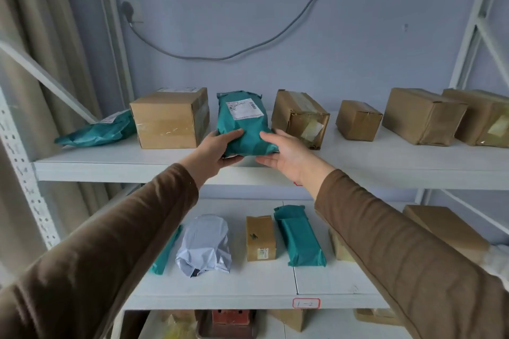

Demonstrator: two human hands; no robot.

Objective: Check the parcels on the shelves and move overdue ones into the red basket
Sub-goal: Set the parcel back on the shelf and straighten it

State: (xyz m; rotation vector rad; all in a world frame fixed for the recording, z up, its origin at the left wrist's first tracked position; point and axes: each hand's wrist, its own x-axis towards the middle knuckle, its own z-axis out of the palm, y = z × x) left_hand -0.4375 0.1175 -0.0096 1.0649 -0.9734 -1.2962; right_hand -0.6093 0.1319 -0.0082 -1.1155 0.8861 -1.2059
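A teal parcel (243,124) in a plastic mailing bag lies on the upper shelf (385,162), its white label (241,109) facing up at the far end. Both hands hold its near end. The left hand (217,150) grips the near left corner, thumb on top and fingers (232,160) curled underneath. The right hand (286,155) holds the near right side, thumb lying along the top and fingers spread loosely under the edge. Both arms wear brown sleeves (110,256).

Just left of the left hand's fingers stands a cardboard box (169,118), and beyond it another teal bag (96,131) lies flat at the shelf's left end. Just right of the right hand's fingers is a taped brown box (300,118), then a small box (358,120) and two larger boxes (424,115) further right.

Below the hands, on the lower shelf (325,281), sit a grey bag (205,246), a narrow cardboard box (260,238), a long teal package (298,237) and a thin teal one (166,252) partly hidden by the left sleeve. A red-framed tag (306,303) reading "1-2" is on that shelf's front edge. Beneath it, something red (231,318) shows, too hidden to identify. A grey cable (248,47) hangs across the wall behind.
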